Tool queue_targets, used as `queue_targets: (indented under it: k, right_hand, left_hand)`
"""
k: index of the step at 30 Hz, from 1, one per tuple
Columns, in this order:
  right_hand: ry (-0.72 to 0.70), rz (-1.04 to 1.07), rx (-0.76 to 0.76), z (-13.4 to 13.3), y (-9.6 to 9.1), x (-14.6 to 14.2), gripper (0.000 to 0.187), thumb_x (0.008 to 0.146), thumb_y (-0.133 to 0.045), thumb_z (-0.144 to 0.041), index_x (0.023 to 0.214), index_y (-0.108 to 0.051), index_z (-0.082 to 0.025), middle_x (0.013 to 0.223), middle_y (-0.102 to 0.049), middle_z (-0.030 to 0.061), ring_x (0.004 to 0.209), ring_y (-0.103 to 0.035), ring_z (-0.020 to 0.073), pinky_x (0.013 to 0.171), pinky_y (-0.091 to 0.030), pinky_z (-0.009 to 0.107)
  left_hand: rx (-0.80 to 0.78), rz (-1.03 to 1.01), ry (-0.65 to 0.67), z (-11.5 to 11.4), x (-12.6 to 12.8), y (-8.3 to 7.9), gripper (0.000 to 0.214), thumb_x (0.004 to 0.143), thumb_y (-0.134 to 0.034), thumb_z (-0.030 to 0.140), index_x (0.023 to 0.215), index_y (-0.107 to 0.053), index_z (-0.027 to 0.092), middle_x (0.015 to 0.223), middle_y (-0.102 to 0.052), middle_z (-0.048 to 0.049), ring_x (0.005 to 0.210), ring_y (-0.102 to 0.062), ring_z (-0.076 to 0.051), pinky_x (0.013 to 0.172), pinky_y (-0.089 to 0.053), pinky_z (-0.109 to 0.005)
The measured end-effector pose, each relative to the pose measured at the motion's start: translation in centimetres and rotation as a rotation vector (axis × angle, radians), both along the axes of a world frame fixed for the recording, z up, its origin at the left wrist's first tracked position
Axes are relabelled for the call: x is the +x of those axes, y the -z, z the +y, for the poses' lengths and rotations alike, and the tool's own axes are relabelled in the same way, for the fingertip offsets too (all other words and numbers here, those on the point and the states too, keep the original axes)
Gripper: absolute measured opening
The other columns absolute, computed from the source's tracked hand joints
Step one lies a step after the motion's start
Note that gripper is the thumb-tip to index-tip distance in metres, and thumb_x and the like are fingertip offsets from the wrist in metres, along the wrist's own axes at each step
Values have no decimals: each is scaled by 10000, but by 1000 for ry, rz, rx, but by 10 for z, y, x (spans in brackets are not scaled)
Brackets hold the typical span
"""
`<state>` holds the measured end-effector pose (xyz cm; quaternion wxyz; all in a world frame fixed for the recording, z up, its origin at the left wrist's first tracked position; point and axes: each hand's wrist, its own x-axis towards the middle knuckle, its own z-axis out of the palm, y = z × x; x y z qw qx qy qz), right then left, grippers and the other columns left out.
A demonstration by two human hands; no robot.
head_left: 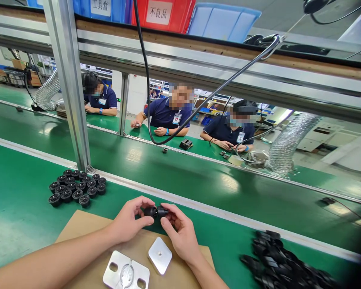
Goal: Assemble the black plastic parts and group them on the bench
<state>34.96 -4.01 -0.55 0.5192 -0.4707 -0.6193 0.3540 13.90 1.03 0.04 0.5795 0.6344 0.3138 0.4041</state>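
My left hand [129, 220] and my right hand [180, 233] meet above a brown cardboard sheet [78, 228], both pinching small black round parts. The left fingers grip one black part [151, 211]; the right fingers grip a second black part [162, 211], and the two pieces touch end to end. Two metal plates lie on the cardboard just below my hands: a square one [159, 255] and a larger one with holes [126, 275].
Several black round parts [76, 187] stand in rows at the left on the green bench. A heap of black parts [282, 261] lies at the right. A green conveyor belt [183, 172] runs across; three people sit beyond it. An aluminium post [69, 84] and a hanging cable [144, 80] stand ahead.
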Motion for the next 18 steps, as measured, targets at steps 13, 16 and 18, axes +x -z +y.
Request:
queue_targets:
  k: [13, 16, 18]
  right_hand:
    - [-27, -62, 54, 0, 0, -2, 288, 943, -741, -377, 1215, -734, -280, 1060, -642, 58, 733, -570, 152, 636, -488, 281]
    - [-29, -72, 55, 0, 1, -3, 285, 944, -741, -367, 1216, -733, -283, 1060, -642, 57, 727, -568, 149, 630, -485, 279]
    - [-32, -76, 56, 0, 1, -3, 284, 944, -741, -365, 1216, -733, -282, 1062, -643, 59, 725, -568, 149, 627, -483, 279]
  left_hand:
    - [37, 64, -30, -1, 0, 2, 344, 773, -765, 192, 1116, -738, 196, 1089, -747, -52, 904, -632, -211, 846, -503, -351]
    - [41, 68, -37, -2, 0, 1, 351, 772, -762, 192, 1123, -752, 200, 1091, -759, -54, 900, -638, -214, 855, -508, -356]
    - [39, 68, -42, -2, 1, 1, 354, 767, -764, 194, 1121, -761, 200, 1085, -765, -56, 906, -646, -220, 858, -510, -359]
